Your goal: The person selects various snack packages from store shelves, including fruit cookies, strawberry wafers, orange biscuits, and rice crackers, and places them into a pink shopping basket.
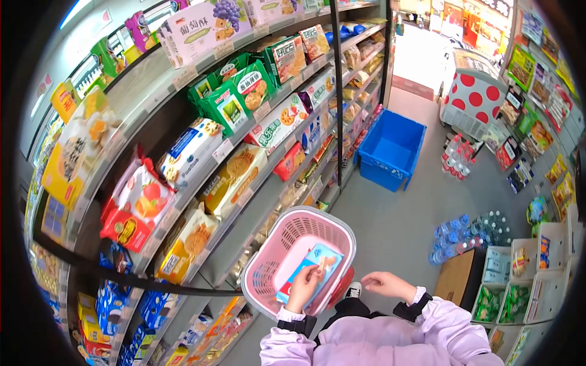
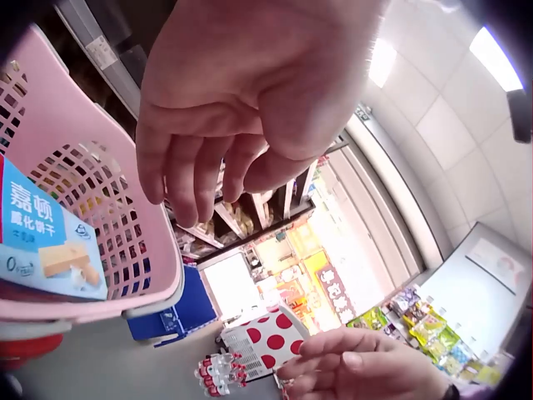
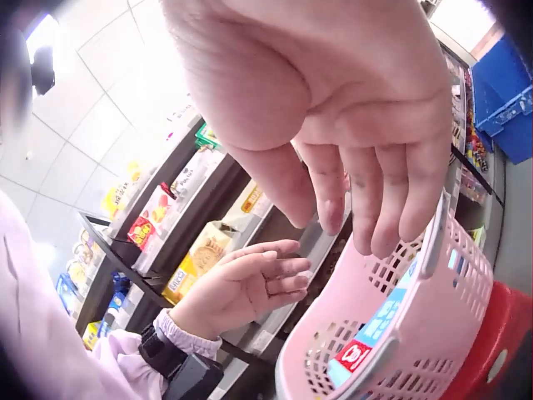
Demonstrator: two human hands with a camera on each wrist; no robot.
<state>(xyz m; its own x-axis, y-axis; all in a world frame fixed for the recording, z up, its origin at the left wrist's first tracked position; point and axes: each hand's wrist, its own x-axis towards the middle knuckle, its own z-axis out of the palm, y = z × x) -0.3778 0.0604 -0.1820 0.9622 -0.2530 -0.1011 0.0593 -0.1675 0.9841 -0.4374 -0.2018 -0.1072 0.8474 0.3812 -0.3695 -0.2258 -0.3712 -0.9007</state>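
Note:
A pink plastic basket (image 1: 261,250) with slotted sides stands in front of the person, beside the shelves. Inside it lies a light-blue box of wafer biscuits (image 1: 329,259), its printed front also visible in the left wrist view. My left hand (image 1: 302,288) hovers over the basket and overlaps the box in the head view; its fingers are loosely bent and grip nothing. To the right of the basket, my right hand (image 1: 389,286) is held in the air, fingers relaxed and nothing in them. Both palms show in the wrist views.
Shelves of packaged biscuits (image 1: 244,177) run along the left. A blue crate (image 1: 390,146) sits on the floor ahead, near a polka-dotted freezer (image 1: 473,100). Bottle packs (image 1: 455,238) and snack bins (image 1: 519,274) line the right. Something red (image 3: 504,346) is under the basket.

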